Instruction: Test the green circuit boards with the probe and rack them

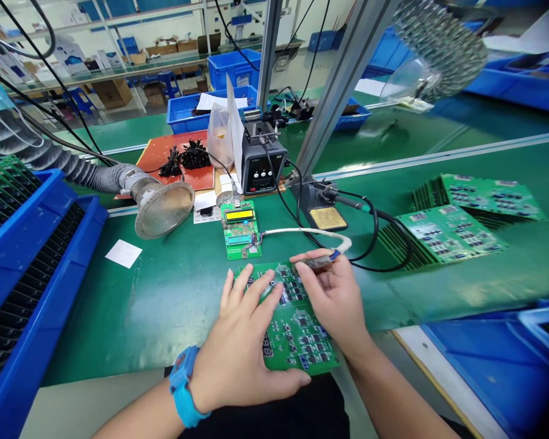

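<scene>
A green circuit board panel (302, 335) lies on the green mat at the near edge. My left hand (242, 341), with a blue watch at the wrist, rests flat on the panel's left side, fingers spread. My right hand (333, 292) pinches a small connector (320, 261) at the end of a white cable (302, 231), holding it over the panel's far edge. The cable runs to a small tester board with a yellow display (240, 228) just beyond the panel.
Stacks of green boards (457, 225) fan out at right. A soldering station (263, 164) and iron holder with sponge (327, 216) stand behind. A fume extractor hose and funnel (162, 207) sit at left, beside blue racks (32, 268). Another blue tray (498, 360) is near right.
</scene>
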Tool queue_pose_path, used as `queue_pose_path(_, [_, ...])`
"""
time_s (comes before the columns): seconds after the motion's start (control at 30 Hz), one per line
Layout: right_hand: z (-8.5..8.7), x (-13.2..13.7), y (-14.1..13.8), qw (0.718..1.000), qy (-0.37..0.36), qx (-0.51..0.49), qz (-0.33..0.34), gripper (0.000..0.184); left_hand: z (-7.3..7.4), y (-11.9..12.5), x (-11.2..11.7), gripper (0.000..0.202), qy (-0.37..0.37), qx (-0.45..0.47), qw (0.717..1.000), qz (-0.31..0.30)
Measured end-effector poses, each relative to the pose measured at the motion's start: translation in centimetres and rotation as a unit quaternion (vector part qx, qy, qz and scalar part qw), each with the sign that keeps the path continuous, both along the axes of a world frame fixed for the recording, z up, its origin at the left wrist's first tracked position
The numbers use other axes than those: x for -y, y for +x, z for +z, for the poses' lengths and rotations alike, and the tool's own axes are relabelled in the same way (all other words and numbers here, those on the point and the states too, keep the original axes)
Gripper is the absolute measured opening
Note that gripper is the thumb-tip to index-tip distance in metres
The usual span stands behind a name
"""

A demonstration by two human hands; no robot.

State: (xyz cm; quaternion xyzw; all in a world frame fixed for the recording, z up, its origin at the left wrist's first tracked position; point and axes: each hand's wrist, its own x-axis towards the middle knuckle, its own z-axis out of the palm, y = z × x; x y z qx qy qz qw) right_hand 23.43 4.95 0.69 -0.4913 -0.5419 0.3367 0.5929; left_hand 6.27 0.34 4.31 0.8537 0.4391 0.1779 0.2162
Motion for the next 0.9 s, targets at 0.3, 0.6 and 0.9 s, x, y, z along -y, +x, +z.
queue_pose_path(0.3, [0.1, -0.1, 0.0, 1.0, -0.003, 0.001, -0.003, 0.012, 0.0, -0.1, 0.0, 0.1, -0.002, -0.004, 1.0, 0.002])
queue_pose_path(0.6, [0.1, -0.1, -0.1, 1.0, -0.011, -0.005, 0.0, 0.013, 0.2, 0.0, 0.0, 0.1, -0.001, -0.017, 1.0, 0.002])
queue_pose_path(0.9, [2.6, 3.3, 2.2, 0.996, -0.093, -0.001, 0.002, 0.022, 0.8, 0.0, 0.0, 0.099, -0.014, -0.046, 0.999, 0.006])
